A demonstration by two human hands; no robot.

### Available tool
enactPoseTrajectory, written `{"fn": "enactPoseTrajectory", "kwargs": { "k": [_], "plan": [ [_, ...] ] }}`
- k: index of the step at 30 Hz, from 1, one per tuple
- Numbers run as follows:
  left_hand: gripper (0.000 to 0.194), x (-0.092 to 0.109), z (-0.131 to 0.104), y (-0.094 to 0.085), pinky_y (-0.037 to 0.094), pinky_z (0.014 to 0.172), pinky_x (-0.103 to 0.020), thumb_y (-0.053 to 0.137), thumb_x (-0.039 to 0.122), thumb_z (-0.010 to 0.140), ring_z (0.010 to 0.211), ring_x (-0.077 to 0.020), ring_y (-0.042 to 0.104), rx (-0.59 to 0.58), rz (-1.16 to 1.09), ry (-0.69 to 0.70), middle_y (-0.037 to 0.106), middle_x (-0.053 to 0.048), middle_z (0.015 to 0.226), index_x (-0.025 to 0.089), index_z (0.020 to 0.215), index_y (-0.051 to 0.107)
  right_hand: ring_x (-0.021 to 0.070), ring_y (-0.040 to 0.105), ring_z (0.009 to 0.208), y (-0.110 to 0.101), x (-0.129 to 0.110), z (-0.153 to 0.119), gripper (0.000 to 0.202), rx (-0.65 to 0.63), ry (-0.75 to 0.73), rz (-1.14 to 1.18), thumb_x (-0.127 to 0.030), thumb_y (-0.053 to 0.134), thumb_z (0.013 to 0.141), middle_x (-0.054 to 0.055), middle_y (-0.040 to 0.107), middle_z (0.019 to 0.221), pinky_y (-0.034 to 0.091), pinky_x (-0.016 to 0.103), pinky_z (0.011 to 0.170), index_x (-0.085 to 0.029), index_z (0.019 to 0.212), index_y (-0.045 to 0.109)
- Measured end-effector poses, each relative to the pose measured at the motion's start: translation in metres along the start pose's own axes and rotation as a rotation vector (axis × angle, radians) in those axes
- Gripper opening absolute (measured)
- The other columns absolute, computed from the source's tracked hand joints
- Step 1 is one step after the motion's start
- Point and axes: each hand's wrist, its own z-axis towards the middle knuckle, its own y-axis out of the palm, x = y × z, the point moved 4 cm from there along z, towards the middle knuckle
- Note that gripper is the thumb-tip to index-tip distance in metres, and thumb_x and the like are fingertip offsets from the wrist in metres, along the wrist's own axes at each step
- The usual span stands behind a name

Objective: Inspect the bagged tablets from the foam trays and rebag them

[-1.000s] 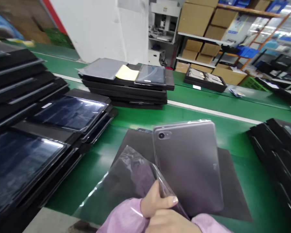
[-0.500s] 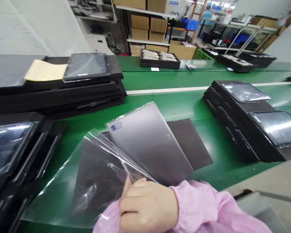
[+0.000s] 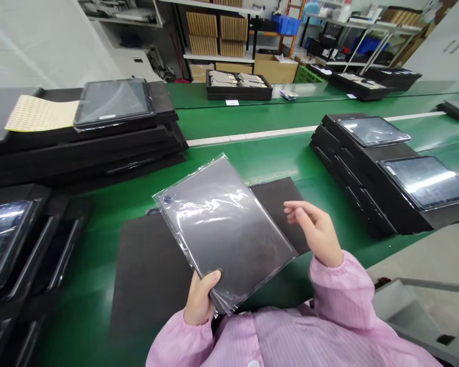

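Observation:
A grey tablet [image 3: 229,234], back side up with its round camera at the far left corner, lies tilted in my grip. Clear plastic film now covers its back, creased and shiny. My left hand [image 3: 202,296] grips the tablet's near left edge, thumb on top of the film and fingers underneath. Off the tablet's right side, my right hand [image 3: 314,230] hovers with thumb and fingers apart, holding nothing. Below the tablet, a dark foam mat [image 3: 149,275] lies on the green work surface [image 3: 84,326].
Dark foam trays with film-covered tablets are stacked at left [image 3: 7,244], far left [image 3: 115,102] and right [image 3: 424,178]. A yellow label sheet [image 3: 42,113] rests on the far left stack. Further back stands a black box [image 3: 239,85] of small parts.
The film flap that hung out to the left now lies over the tablet's back. My right hand has moved from the near edge out to the right, and its fingers have opened.

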Motion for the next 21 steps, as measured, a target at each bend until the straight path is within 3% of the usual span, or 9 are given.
{"fn": "enactPoseTrajectory", "kwargs": {
  "k": [3,7,12,14,17,21],
  "plan": [
    [0.045,0.0,-0.001,0.003,0.058,0.064,-0.035,0.083,0.033,0.051,0.065,-0.023,0.069,0.007,-0.041,-0.031,0.073,-0.001,0.072,0.018,0.09,0.067,0.0205,0.071,0.072,0.013,0.018,-0.022,0.034,-0.059,0.08,0.073,-0.049,0.073,0.073,0.006,0.076,0.081,0.059,0.031,0.061,-0.019,0.09,0.071],
    [0.052,0.001,0.001,0.006,0.057,0.07,-0.034,0.09,0.041,0.046,0.076,-0.0236,0.071,-0.038,-0.036,0.091,0.074,-0.003,0.078,0.017,0.086,0.067,0.0233,0.073,0.08,0.026,0.031,-0.042,0.033,-0.019,0.16,0.144,-0.044,0.079,0.068,0.007,0.077,0.084,0.061,0.034,0.072,-0.019,0.088,0.07],
    [0.058,0.005,-0.002,0.011,0.056,0.073,-0.034,0.092,0.051,0.045,0.078,-0.024,0.071,-0.09,-0.04,0.11,0.076,-0.006,0.082,0.016,0.085,0.068,0.0242,0.072,0.068,0.01,0.039,-0.038,0.039,0.114,0.239,0.246,-0.051,0.077,0.069,0.008,0.076,0.076,0.058,0.033,0.057,-0.016,0.086,0.072],
    [0.054,0.009,-0.003,0.008,0.056,0.07,-0.033,0.091,0.047,0.048,0.076,-0.0232,0.07,-0.052,-0.031,0.061,0.075,-0.005,0.083,0.016,0.087,0.07,0.0259,0.072,0.065,-0.004,0.041,-0.032,0.041,0.213,0.246,0.282,-0.053,0.075,0.069,0.009,0.076,0.074,0.058,0.036,0.054,-0.016,0.084,0.07],
    [0.045,0.013,0.0,-0.008,0.055,0.066,-0.031,0.089,0.036,0.051,0.076,-0.0229,0.07,0.035,-0.032,0.031,0.074,-0.004,0.083,0.017,0.089,0.073,0.0289,0.073,0.072,-0.028,0.038,-0.027,0.042,0.432,0.196,0.297,-0.055,0.075,0.066,0.01,0.076,0.078,0.06,0.041,0.063,-0.017,0.083,0.067],
    [0.025,0.013,0.015,-0.044,0.056,0.069,-0.032,0.083,0.025,0.054,0.075,-0.022,0.068,0.163,-0.087,0.068,0.071,-0.002,0.08,0.02,0.075,0.071,0.0311,0.071,0.099,-0.055,0.021,-0.042,0.045,0.834,-0.028,0.176,-0.053,0.075,0.072,0.011,0.075,0.098,0.058,0.045,0.085,-0.017,0.098,0.068]
  ]
}}
